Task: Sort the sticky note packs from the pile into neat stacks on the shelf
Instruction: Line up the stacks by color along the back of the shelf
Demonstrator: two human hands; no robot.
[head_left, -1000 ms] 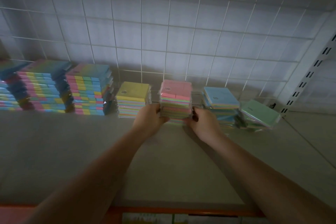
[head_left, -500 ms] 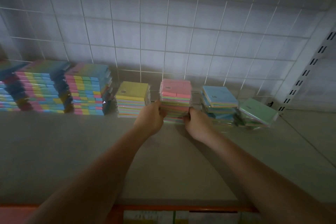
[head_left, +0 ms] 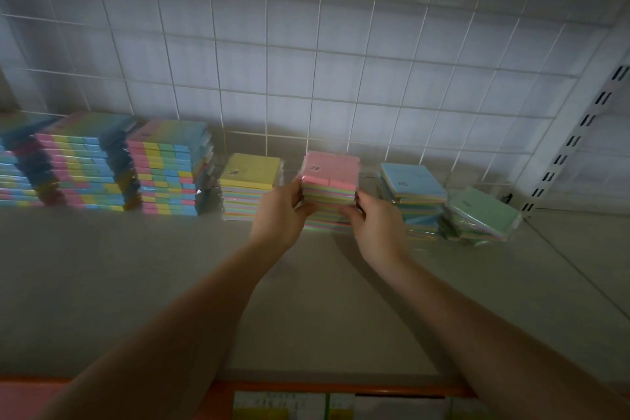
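My left hand (head_left: 279, 211) and right hand (head_left: 376, 225) pinch the pink-topped stack (head_left: 329, 191) from either side on the shelf (head_left: 170, 283), squaring it. Beyond to the right, the green-topped pile (head_left: 480, 215) leans untidily; I judge it needs straightening next.

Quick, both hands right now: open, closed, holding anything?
Left hand: closed, gripping the left side of the pink-topped stack.
Right hand: closed, gripping the same stack's right side.
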